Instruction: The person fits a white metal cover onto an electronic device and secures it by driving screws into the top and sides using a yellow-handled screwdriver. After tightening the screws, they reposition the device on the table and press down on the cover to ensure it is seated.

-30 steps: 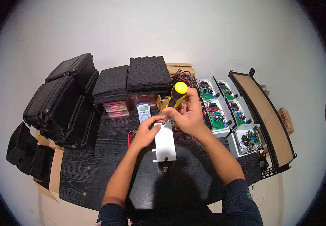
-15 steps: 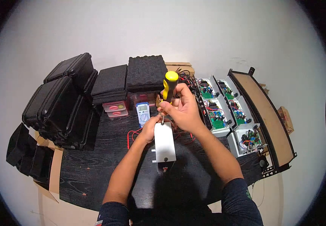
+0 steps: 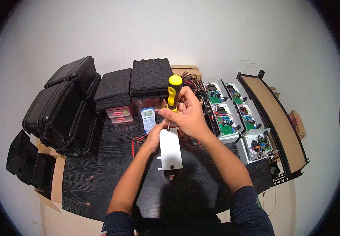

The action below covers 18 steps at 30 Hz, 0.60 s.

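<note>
Right hand [image 3: 189,116] wrapped tight round the screwdriver [image 3: 173,92] — yellow handle straight up, shaft dropping to the far end of the white box [image 3: 170,148], which stands on the table [image 3: 99,173] right under both hands. Left hand [image 3: 156,135] pinches that same far corner, fingers closed on the box edge just beside the tip. Good form here, I'd say: keep the shaft plumb, press down as it turns, and let the left hand brace the box so it can't twist on the dark wood.

Now the count. One meter [image 3: 148,118] just beyond the left hand, red leads [image 3: 136,142] trailing beside its wrist. To the right of the right hand, five open white boxes with green boards [image 3: 227,126] — two rows running away, one nearer. Beyond them, one long brown panel [image 3: 274,118]. Off to the left, black cases [image 3: 66,110], at least three in the heap, and two foam stacks [image 3: 138,82] beyond the screwdriver.
</note>
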### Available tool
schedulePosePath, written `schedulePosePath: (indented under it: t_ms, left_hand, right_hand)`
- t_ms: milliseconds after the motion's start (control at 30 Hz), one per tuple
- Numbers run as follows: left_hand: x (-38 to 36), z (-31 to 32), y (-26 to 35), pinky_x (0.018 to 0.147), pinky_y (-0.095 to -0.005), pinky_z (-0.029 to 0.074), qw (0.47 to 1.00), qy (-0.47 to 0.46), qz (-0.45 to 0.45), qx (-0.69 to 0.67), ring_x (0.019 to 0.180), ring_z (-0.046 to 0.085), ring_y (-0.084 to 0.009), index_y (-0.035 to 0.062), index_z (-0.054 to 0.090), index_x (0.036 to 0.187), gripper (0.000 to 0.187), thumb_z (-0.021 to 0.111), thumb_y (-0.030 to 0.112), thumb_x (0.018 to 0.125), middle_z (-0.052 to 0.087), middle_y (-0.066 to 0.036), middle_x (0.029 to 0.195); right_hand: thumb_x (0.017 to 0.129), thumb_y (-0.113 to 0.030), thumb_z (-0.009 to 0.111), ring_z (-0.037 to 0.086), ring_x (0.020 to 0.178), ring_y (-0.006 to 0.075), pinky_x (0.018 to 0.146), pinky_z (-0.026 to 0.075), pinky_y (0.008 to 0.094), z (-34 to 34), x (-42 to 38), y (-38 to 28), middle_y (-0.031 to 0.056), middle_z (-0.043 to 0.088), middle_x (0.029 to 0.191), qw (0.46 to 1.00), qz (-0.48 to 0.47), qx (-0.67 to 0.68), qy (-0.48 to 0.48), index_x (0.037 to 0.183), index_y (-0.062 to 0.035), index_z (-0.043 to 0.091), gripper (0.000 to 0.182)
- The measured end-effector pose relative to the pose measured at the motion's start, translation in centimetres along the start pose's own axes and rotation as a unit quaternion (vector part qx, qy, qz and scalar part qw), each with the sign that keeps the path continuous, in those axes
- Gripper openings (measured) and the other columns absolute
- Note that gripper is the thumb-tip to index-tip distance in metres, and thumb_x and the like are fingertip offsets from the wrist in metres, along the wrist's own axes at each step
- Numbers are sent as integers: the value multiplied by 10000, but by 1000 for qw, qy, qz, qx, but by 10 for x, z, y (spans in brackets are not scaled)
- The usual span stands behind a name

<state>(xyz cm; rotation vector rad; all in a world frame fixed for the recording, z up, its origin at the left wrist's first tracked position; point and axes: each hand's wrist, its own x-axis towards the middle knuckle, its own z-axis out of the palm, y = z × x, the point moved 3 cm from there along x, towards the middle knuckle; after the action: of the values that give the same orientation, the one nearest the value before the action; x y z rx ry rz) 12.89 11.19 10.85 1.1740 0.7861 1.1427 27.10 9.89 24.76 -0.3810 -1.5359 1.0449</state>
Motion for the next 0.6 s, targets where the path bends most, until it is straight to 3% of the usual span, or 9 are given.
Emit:
schedulePosePath:
  t_ms: [67,133,233,267,367,400,500,533,600]
  left_hand:
    - [4,-8,-9,820,-307,558,1000,-3,21,-13,904,716,-186,-39,696,1201,569,415,446,1106,754,-107,1048]
    - [-5,-2,3,865,-342,551,985,53,143,77,935,716,-231,-36,706,1133,550,394,416,1104,752,-128,1028]
    - [-31,4,25,942,-414,531,913,104,352,181,987,712,-299,-18,712,1015,532,388,399,1074,749,-165,1028]
    - [-42,5,33,969,-441,524,875,114,422,209,1005,710,-322,-10,713,973,528,390,398,1059,749,-178,1033]
    - [-70,15,46,1005,-506,504,820,16,509,260,1048,711,-369,9,708,883,528,422,435,1006,747,-198,1074]
    - [-76,17,44,1049,-548,487,826,-7,474,306,1116,712,-373,26,725,881,481,534,468,884,756,-173,1129]
    - [-89,29,49,1097,-583,455,803,-98,464,363,1180,705,-366,53,746,904,419,623,415,731,766,-135,1153]
    - [-91,31,52,1137,-605,412,790,-112,457,394,1203,702,-343,78,764,929,452,657,384,613,768,-105,1177]
    - [-89,30,47,1154,-612,385,790,-129,441,407,1203,702,-342,80,766,934,445,668,372,613,766,-105,1181]
  right_hand:
    - [966,-21,736,631,862,42,686,559,211,0,1,-1,27,585,1026,1000,16,17,8,1270,-12,511,378]
    - [969,-32,737,634,860,46,680,567,216,1,1,-6,32,588,1029,995,87,51,6,1310,-8,506,413]
    - [1000,-21,678,666,897,94,752,599,252,3,4,-15,56,600,1137,999,42,-6,-18,1404,9,492,446]
    - [1000,-24,681,663,873,91,733,597,249,2,4,-11,56,602,1135,1000,26,-6,-13,1349,2,508,390]
    - [1003,-24,682,665,843,89,708,597,246,3,2,-4,54,614,1109,1000,-1,12,10,1237,-16,529,280]
    - [1019,-57,676,664,834,88,713,593,247,2,3,-9,55,641,1062,996,70,-60,17,1180,-34,518,227]
    - [1037,-98,659,664,821,87,718,593,256,-1,5,1,69,677,1065,996,70,56,-2,1233,-28,524,248]
    - [1058,-137,634,671,826,91,730,596,264,-3,5,2,96,693,1127,994,73,83,-16,1287,-21,521,281]
    - [1051,-113,637,678,835,96,728,595,262,-1,5,-2,105,692,1149,995,79,51,-25,1319,-20,511,310]
